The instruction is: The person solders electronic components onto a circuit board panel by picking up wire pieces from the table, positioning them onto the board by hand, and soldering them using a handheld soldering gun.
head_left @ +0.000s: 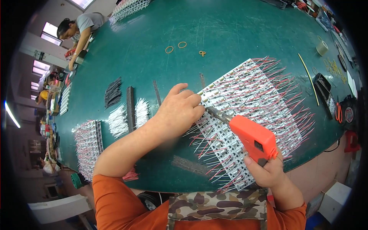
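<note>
My right hand point(268, 168) is wrapped round the handle of an orange-red soldering gun point(251, 132). Its dark metal tip points up and left, to the edge of a panel of white circuit boards point(237, 99). Rows of small parts and red, white and dark wires cover this panel, and the wire ends stick out past its edges. Beside the tip, my left hand point(182, 109) bends over the panel's left edge with its fingers curled. Whatever those fingertips pinch, if anything, is hidden from view.
Left of my forearm lie bundles of white wires point(118, 122) and black wires point(113, 94), a dark bar point(130, 107) and another wired board stack point(88, 145). Rubber bands point(169, 49) lie farther off. A solder spool point(322, 48) stands right. Another person point(84, 28) leans over the table's far left.
</note>
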Motion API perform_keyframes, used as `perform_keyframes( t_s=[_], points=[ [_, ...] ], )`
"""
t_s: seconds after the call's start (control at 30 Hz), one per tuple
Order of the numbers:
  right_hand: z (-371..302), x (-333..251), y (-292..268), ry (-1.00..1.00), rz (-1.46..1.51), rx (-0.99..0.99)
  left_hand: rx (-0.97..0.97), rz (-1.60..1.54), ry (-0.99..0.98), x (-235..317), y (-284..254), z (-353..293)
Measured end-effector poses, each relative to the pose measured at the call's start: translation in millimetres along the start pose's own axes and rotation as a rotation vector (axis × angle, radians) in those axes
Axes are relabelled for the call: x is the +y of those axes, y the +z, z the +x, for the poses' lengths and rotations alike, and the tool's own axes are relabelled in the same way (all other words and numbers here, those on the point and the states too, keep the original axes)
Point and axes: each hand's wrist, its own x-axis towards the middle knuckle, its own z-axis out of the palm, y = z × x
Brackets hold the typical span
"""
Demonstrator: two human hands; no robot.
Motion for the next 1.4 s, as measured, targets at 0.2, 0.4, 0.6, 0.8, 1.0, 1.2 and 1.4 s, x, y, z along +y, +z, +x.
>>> perform_keyframes(
  t_s=[0.2, 0.4, 0.6, 0.8, 1.0, 1.2, 1.4],
  points=[
    [-0.5, -1.1, -1.4, 0.004, 0.002, -0.009, -0.005, -0.004, 0.0, 0.2, -0.5, 0.1],
    [-1.4, 3.2, 0.5, -0.085, 0.046, 0.097, -0.017, 0.0, 0.006, 0.3, -1.3, 0.0],
    [-5.5, 4.9, 1.5, -0.078, 0.04, 0.099, -0.031, 0.006, 0.003, 0.9, -2.8, 0.6],
    [-8.8, -1.6, -4.1, 0.037, 0.013, 0.021, 0.018, -0.025, -0.037, 1.5, 3.2, -3.9],
    [-12.3, 1.5, -3.4, 0.008, 0.098, 0.077, 0.083, -0.077, -0.066, 5.2, 0.9, -5.9],
    [-13.5, 4.4, -1.9, -0.023, 0.056, 0.056, 0.034, -0.079, -0.024, 2.8, -0.3, -3.3],
    [-17.7, 9.1, 1.0, -0.009, 0.041, 0.082, -0.033, -0.062, 0.003, 2.6, -2.9, 1.0]
  ],
)
